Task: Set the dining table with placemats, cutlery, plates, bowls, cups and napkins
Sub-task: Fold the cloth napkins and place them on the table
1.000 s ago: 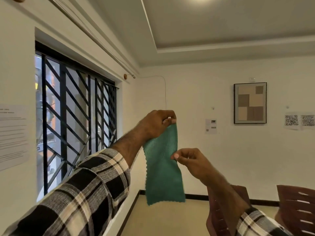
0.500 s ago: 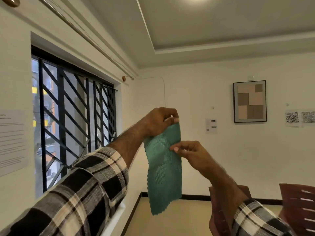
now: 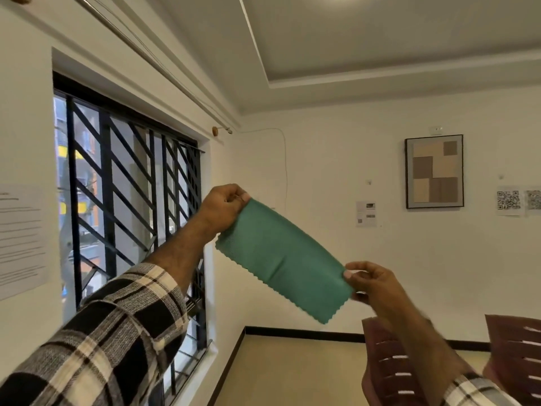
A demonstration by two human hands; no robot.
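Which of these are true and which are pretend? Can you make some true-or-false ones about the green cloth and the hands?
1. Both hands hold the green napkin. True: the left hand pinches its upper end, and the right hand pinches its lower end.
2. The napkin lies flat on a table. False: it is held up in the air, stretched between the hands.
3. The napkin is red. False: it is green.
4. A framed picture hangs on the far wall. True.
5. The window has black bars. True.
6. The sleeves are plain blue. False: the sleeve is black-and-white checked.
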